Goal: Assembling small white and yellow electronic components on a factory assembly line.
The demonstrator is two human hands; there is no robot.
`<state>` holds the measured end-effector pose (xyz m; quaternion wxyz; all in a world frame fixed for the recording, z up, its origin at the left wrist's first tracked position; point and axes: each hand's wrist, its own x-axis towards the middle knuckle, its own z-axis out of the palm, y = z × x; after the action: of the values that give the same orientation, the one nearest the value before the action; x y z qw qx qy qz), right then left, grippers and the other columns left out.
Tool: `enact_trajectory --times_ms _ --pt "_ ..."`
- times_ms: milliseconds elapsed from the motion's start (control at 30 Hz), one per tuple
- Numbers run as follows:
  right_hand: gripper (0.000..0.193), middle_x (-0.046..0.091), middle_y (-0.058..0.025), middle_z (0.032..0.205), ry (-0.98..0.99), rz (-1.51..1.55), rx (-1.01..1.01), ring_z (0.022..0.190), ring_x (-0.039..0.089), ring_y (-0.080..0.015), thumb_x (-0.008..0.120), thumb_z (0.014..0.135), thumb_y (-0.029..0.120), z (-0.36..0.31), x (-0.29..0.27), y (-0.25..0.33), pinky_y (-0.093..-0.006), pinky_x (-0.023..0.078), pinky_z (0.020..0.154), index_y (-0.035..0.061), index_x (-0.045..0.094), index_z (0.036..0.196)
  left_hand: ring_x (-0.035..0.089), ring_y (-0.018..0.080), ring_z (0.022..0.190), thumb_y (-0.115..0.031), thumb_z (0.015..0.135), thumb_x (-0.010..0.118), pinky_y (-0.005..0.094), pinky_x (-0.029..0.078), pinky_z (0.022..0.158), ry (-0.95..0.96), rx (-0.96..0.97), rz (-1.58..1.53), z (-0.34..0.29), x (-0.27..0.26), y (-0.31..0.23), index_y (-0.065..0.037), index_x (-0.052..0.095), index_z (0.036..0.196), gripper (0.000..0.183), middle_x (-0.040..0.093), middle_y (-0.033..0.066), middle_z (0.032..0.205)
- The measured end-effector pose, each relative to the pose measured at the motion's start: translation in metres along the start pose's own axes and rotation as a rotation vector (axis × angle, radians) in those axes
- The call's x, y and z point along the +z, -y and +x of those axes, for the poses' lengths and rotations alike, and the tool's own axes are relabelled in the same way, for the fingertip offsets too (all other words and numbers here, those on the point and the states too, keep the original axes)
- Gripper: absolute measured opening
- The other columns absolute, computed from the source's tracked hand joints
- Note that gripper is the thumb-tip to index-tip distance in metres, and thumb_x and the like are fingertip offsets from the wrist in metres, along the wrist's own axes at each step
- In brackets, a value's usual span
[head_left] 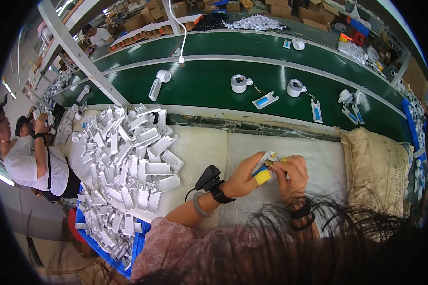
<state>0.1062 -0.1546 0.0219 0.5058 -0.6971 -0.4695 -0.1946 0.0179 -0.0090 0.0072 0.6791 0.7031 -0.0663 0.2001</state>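
Over the pale work surface, my left hand (241, 180) is closed around a small white plastic housing (271, 155) with a blue strip on it, like the blue-celled parts on the belt. My right hand (292, 176) comes in from the other side, its fingers pinched at the same housing near a small brownish piece. Yellow wraps show on fingers of both hands. The fingers partly hide the housing, so its inner details cannot be made out. A black device on a strap sits at my left wrist.
White plastic shells (128, 156) are heaped on my left, spilling into a blue bin (140, 240). A green conveyor belt (199, 83) ahead carries round white fan heads (239, 84) wired to handles. A woven sack (373, 166) stands right. A white cable (181, 45) hangs down. Other people work at left.
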Motion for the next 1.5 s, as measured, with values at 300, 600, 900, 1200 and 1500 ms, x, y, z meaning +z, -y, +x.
enact_trajectory --times_ms 300,600,900,1200,1500 --pt "0.023 0.060 -0.0072 0.086 -0.001 -0.020 -0.034 0.081 0.055 -0.0277 0.076 0.071 -0.002 0.001 0.002 0.000 -0.0367 0.046 0.072 0.0073 0.069 0.091 0.049 0.0047 0.065 -0.011 0.098 0.048 0.0212 0.040 0.056 -0.036 -0.227 -0.046 -0.007 0.003 -0.005 -0.001 0.051 0.121 0.025 0.053 -0.0010 0.077" --pt "0.024 0.059 -0.0072 0.087 0.018 -0.113 -0.072 0.082 0.056 -0.0290 0.076 0.069 -0.002 0.007 0.001 0.006 -0.0378 0.047 0.074 0.0080 0.067 0.089 0.050 0.0060 0.061 -0.010 0.098 0.049 0.0221 0.042 0.052 -0.039 -0.253 -0.008 -0.004 0.003 -0.002 -0.002 0.050 0.127 0.030 0.055 0.0008 0.077" --pt "0.027 0.058 -0.0089 0.086 0.037 -0.100 -0.121 0.082 0.057 -0.0307 0.074 0.066 -0.004 0.003 0.001 0.000 -0.0391 0.048 0.073 0.0065 0.065 0.090 0.049 0.0059 0.056 -0.012 0.099 0.049 0.0224 0.042 0.048 0.003 -0.315 -0.066 -0.005 0.002 0.004 -0.003 0.047 0.132 0.035 0.055 0.0006 0.075" --pt "0.026 0.058 -0.0095 0.085 0.058 -0.083 -0.107 0.082 0.058 -0.0312 0.074 0.067 -0.004 0.003 0.001 0.001 -0.0398 0.048 0.074 0.0056 0.065 0.089 0.049 0.0060 0.055 -0.011 0.098 0.049 0.0222 0.042 0.047 -0.020 -0.313 -0.067 -0.007 0.003 0.007 -0.003 0.049 0.129 0.032 0.054 0.0004 0.073" --pt "0.027 0.059 -0.0113 0.088 0.085 -0.041 -0.083 0.086 0.059 -0.0330 0.073 0.067 -0.006 0.001 0.001 -0.002 -0.0412 0.050 0.076 0.0052 0.064 0.090 0.051 0.0074 0.056 -0.012 0.098 0.050 0.0236 0.042 0.050 -0.020 -0.262 0.036 -0.004 0.001 0.006 -0.002 0.051 0.126 0.030 0.056 0.0013 0.074"
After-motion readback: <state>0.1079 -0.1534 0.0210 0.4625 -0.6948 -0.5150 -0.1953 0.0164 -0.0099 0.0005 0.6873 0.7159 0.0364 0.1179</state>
